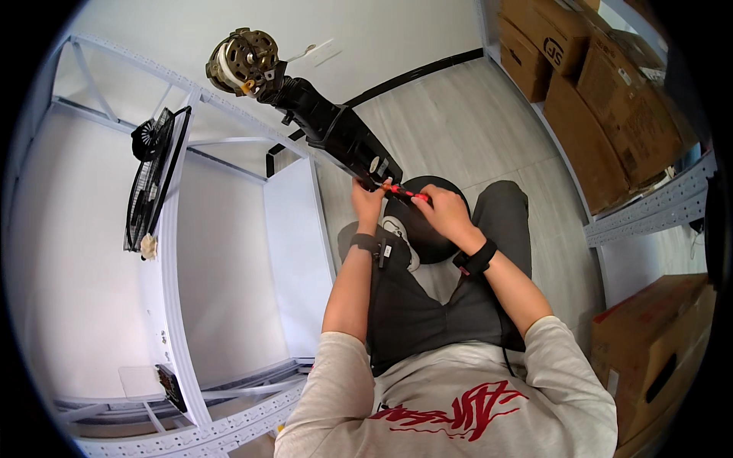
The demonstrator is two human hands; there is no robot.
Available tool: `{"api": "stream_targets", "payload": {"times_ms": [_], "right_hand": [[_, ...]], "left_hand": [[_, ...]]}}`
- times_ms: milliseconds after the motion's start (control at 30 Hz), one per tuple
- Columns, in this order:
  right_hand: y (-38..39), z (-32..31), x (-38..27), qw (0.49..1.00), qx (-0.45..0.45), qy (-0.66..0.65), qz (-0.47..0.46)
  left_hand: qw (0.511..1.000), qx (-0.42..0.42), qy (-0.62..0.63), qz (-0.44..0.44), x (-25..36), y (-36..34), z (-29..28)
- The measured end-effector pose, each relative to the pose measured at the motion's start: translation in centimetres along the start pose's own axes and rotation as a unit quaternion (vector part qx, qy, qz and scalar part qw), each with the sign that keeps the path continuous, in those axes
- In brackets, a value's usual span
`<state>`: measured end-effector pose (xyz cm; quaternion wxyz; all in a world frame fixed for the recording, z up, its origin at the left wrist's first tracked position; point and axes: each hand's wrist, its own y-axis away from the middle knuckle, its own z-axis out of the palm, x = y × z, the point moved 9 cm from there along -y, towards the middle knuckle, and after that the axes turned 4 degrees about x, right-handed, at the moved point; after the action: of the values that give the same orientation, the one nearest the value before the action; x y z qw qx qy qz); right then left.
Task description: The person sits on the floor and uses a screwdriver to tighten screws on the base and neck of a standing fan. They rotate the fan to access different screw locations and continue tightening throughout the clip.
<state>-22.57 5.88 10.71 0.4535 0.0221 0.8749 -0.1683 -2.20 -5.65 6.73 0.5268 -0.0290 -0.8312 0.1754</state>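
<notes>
A black pedestal fan (353, 141) without its blades or grille stands in front of me, leaning to the upper left in the head view. Its bare motor (246, 59) shows at the top, and its round black base (430, 243) rests on the floor between my legs. My right hand (449, 214) is closed around a red and black screwdriver (417, 196), which points left at the lower part of the fan's housing. Close to the tool's front end, my left hand (368, 204) grips the housing's lower edge. The screwdriver's tip is too small to make out.
On the left, a white metal shelf (177, 305) holds a black fan grille (145, 195) and a small dark part (171, 388). Cardboard boxes (611, 99) fill a rack at the right. Another carton (649, 351) stands lower right. Behind the fan is a white wall (405, 38).
</notes>
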Motion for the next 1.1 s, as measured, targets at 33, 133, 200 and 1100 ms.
{"api": "stream_targets", "payload": {"times_ms": [33,133,200,1100], "right_hand": [[-0.2,-0.3,0.1,1.000,0.001,-0.006,-0.008],[-0.4,-0.4,-0.7,1.000,-0.021,-0.009,-0.019],[-0.5,-0.3,-1.4,0.999,-0.007,-0.014,-0.038],[0.0,2.5,3.4,0.973,-0.096,-0.088,0.191]], "left_hand": [[1.000,0.011,0.006,-0.004,0.0,0.2,-0.2],[0.999,0.040,0.027,-0.008,-1.0,0.6,-0.9],[0.997,0.056,0.052,-0.001,-1.6,0.2,-1.1],[0.981,-0.009,0.187,-0.047,-1.7,-0.1,0.1]]}}
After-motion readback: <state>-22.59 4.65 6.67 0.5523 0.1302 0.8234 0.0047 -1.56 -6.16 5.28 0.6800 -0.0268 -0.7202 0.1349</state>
